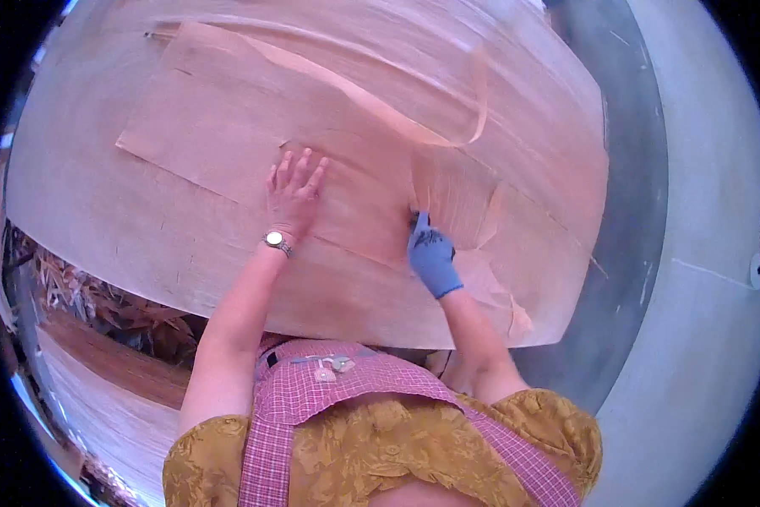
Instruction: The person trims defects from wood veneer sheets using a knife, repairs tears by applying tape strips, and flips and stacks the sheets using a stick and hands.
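Observation:
My left hand (294, 198), bare and with a watch (276, 242) on its wrist, lies flat with fingers spread on a thin sheet of wood veneer (228, 110). To its right, my right hand (432, 253) wears a blue glove with dark patches. Its fingers are closed and bent down at the veneer's right part, beside a torn or cut edge. Whatever they hold, if anything, is hidden. A long narrow veneer strip (371, 106) runs along the sheet's far edge and curls up at its right end. Loose veneer pieces (481, 279) lie right of the glove.
Beneath is a broad stack of veneer (84, 110) with a rounded look in this lens. A heap of veneer scraps (135, 308) lies below its near left edge, beside another veneer stack (109, 389). Grey floor (701, 211) runs along the right.

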A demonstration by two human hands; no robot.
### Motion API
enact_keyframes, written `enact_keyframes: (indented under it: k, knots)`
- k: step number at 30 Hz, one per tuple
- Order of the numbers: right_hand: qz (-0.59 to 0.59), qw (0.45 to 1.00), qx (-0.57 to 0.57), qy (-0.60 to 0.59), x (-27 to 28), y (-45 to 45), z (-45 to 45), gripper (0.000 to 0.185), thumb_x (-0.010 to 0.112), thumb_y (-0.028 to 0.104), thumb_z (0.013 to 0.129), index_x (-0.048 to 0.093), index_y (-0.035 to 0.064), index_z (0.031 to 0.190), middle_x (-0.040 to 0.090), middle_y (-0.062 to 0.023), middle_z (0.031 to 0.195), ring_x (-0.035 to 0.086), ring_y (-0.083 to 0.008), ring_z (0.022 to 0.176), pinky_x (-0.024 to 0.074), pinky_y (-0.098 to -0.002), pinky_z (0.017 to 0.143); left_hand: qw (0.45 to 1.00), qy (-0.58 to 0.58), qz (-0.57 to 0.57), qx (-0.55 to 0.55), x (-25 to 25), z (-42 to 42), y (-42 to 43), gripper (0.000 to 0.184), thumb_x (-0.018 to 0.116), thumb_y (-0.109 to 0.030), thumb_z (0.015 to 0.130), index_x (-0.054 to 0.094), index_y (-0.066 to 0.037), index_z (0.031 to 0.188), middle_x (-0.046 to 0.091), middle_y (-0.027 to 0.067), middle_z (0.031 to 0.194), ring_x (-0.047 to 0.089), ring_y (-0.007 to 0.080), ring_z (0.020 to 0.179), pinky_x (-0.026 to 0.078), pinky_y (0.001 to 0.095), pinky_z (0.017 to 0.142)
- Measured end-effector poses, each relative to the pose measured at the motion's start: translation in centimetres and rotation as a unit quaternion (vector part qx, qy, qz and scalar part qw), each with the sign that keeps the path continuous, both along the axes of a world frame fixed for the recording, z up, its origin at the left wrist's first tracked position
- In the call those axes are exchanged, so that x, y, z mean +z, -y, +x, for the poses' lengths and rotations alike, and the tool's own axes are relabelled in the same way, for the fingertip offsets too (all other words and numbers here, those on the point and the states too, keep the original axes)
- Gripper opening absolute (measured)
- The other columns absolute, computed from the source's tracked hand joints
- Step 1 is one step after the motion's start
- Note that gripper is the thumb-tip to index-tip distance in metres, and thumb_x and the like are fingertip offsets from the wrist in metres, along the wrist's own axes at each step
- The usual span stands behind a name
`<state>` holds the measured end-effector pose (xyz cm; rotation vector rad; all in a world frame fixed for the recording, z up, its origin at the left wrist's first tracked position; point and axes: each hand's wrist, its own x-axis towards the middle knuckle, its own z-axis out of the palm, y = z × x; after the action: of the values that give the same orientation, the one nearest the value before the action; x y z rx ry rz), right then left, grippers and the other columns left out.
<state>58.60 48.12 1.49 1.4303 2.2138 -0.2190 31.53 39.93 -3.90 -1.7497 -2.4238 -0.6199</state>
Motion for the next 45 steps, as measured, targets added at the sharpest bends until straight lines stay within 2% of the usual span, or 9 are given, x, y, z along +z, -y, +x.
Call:
enact_keyframes:
  k: [12,15,23,26,28,33,36,39,45]
  knots:
    - [0.000,0.973,-0.199,-0.119,-1.0,15.3,12.9,0.031,0.053,0.025,0.094,0.048,0.0068,0.118,0.068,-0.0227,0.087,0.068,-0.0400,0.077,0.0519,-0.0509,0.064,0.998,-0.050,0.024,-0.010,0.6,0.4,-0.2,0.043,0.061,-0.028,0.090,0.057,-0.033,0.133,0.052,-0.0003,0.140,0.046,0.0258,0.128,0.033,0.0445,0.102]
    - [0.146,0.936,-0.161,-0.279,1.0,12.6,13.6,0.028,0.062,0.027,0.092,0.057,0.0056,0.109,0.069,-0.0185,0.090,0.068,-0.0356,0.077,0.0501,-0.0463,0.062,0.998,-0.064,0.001,-0.018,1.0,0.4,0.2,0.043,0.060,-0.028,0.091,0.057,-0.034,0.133,0.052,-0.0004,0.139,0.046,0.0259,0.128,0.033,0.0447,0.102]
    - [0.240,0.902,-0.169,-0.317,-1.1,2.2,17.0,0.031,0.062,0.028,0.092,0.062,0.0068,0.114,0.069,-0.0151,0.093,0.065,-0.0362,0.082,0.0512,-0.0425,0.070,0.997,-0.075,-0.002,-0.023,0.8,0.3,0.1,0.040,0.059,-0.028,0.090,0.059,-0.032,0.130,0.054,0.0015,0.137,0.047,0.0278,0.126,0.037,0.0470,0.100]
    - [0.258,0.843,-0.286,-0.377,2.6,-1.0,10.3,0.023,0.061,0.025,0.091,0.065,0.0069,0.105,0.069,-0.0133,0.097,0.066,-0.0339,0.086,0.0510,-0.0405,0.071,0.995,-0.093,0.005,-0.034,0.8,0.4,-0.1,0.039,0.059,-0.029,0.089,0.061,-0.030,0.128,0.055,0.0032,0.135,0.049,0.0283,0.124,0.038,0.0470,0.099]
    - [0.294,0.808,-0.178,-0.479,3.3,-1.1,4.6,0.019,0.061,0.022,0.089,0.065,0.0074,0.101,0.068,-0.0123,0.097,0.065,-0.0323,0.088,0.0506,-0.0418,0.072,0.994,-0.096,-0.005,-0.042,1.7,0.2,-0.1,0.037,0.059,-0.029,0.090,0.062,-0.029,0.127,0.056,0.0034,0.134,0.049,0.0279,0.124,0.038,0.0476,0.098]
    - [0.299,0.886,-0.103,-0.338,-3.8,1.7,-8.3,0.025,0.059,0.019,0.087,0.060,0.0064,0.109,0.064,-0.0196,0.093,0.062,-0.0374,0.084,0.0504,-0.0457,0.073,0.975,0.015,-0.175,-0.133,4.9,-2.9,-1.5,0.041,0.059,-0.025,0.089,0.060,-0.028,0.130,0.056,0.0051,0.134,0.047,0.0269,0.127,0.037,0.0503,0.098]
    - [0.319,0.896,-0.112,-0.287,-3.2,2.1,-10.4,0.030,0.058,0.019,0.086,0.056,0.0057,0.113,0.061,-0.0201,0.095,0.060,-0.0379,0.088,0.0500,-0.0469,0.075,0.990,0.016,0.004,-0.141,5.4,-11.4,-7.0,0.044,0.060,-0.021,0.087,0.058,-0.022,0.131,0.054,0.0077,0.138,0.045,0.0270,0.129,0.035,0.0526,0.102]
    - [0.294,0.904,-0.136,-0.279,-3.9,1.6,-10.3,0.033,0.059,0.020,0.084,0.056,0.0051,0.114,0.059,-0.0180,0.103,0.058,-0.0360,0.097,0.0483,-0.0499,0.080,0.972,-0.201,0.057,-0.106,3.3,-20.2,-14.0,0.037,0.058,-0.011,0.087,0.061,-0.017,0.124,0.054,0.0087,0.137,0.046,0.0269,0.130,0.026,0.0550,0.109]
    - [0.333,0.903,-0.116,-0.246,-4.5,1.6,-9.9,0.020,0.054,0.019,0.091,0.060,0.0077,0.106,0.062,-0.0142,0.100,0.059,-0.0347,0.095,0.0486,-0.0458,0.081,0.931,-0.196,-0.239,-0.193,11.5,-27.3,-17.2,0.022,0.062,-0.012,0.085,0.067,-0.017,0.106,0.063,0.0065,0.114,0.054,0.0236,0.116,0.032,0.0514,0.104]
